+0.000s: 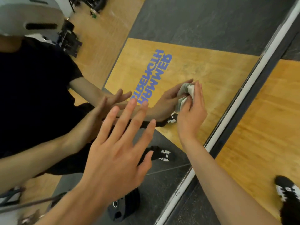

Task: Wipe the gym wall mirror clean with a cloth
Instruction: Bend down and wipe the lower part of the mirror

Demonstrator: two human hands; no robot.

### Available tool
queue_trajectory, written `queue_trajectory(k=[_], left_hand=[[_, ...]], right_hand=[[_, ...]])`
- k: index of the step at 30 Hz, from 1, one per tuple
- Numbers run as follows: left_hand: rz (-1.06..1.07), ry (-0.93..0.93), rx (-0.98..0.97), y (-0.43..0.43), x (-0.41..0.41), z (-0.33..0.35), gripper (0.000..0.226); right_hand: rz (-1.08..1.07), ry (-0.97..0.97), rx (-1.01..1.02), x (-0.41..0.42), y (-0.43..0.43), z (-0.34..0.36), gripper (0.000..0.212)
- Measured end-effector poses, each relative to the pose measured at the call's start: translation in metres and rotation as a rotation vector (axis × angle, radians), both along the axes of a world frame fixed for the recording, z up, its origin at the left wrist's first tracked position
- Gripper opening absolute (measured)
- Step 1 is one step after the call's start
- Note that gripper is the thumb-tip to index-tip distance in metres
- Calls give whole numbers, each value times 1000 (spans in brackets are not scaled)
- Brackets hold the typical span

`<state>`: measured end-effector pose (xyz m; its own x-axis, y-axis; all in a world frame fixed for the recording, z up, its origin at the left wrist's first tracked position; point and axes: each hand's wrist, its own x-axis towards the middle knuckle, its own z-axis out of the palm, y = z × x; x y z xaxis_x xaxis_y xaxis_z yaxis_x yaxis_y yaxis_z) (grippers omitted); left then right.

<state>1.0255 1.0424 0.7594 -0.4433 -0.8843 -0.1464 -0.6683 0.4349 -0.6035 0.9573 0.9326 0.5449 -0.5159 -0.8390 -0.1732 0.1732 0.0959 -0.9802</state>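
**Asker:** Risks from here?

**Me:** Mostly my own left hand point(116, 153). Its fingers point(128, 114) are straight and spread wide, holding nothing, with the tips at or just off the large glass wall mirror point(211, 70). I cannot tell whether they touch. If they press, I expect fresh prints on the pane I am meant to clean.

**Asker:** And the wiping side?

**Me:** My right hand point(191, 111) grips the crumpled pale grey-green cloth point(186, 93), fingers curled round it. It is bunched against the glass low down, near the white frame strip point(243, 95) along the mirror's bottom edge. Wadded that small, it could smear rather than lift dirt, and my knuckles could rub the glass beside it.

**Asker:** How does the mirror look?

**Me:** It reflects yellow wooden floor and reversed blue lettering point(152, 77) sharply. There is a faint greyish haze to the right of the lettering, above the cloth. That may be film on the glass or wear on the floor it shows.
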Motion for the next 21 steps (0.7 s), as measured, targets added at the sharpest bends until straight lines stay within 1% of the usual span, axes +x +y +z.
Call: queue_trajectory(k=[4, 7, 10, 12, 14, 15, 17, 21], left_hand=[[55, -70, -3, 32, 29, -6, 72], [14, -196, -75, 32, 49, -18, 78], [-36, -366, -168, 28, 61, -30, 80], [-65, -408, -225, 28, 66, -37, 76], [-76, -414, -223, 29, 68, -37, 77], [-85, -411, -220, 28, 68, -37, 77], [-97, -429, -227, 28, 69, -36, 79], [-89, -450, -235, 29, 68, -38, 85]], right_hand=[[-80, -179, 80, 14, 10, 5, 52], [-74, -105, 34, 48, 55, 9, 54], [-3, -78, 42, 101, 143, 4, 54], [49, -94, 72, 130, 201, 5, 58], [83, -90, 60, 140, 219, 0, 59], [79, -84, 49, 136, 209, -5, 58], [31, -79, 48, 115, 162, -11, 55], [-77, -40, 62, 42, 25, -32, 58]])
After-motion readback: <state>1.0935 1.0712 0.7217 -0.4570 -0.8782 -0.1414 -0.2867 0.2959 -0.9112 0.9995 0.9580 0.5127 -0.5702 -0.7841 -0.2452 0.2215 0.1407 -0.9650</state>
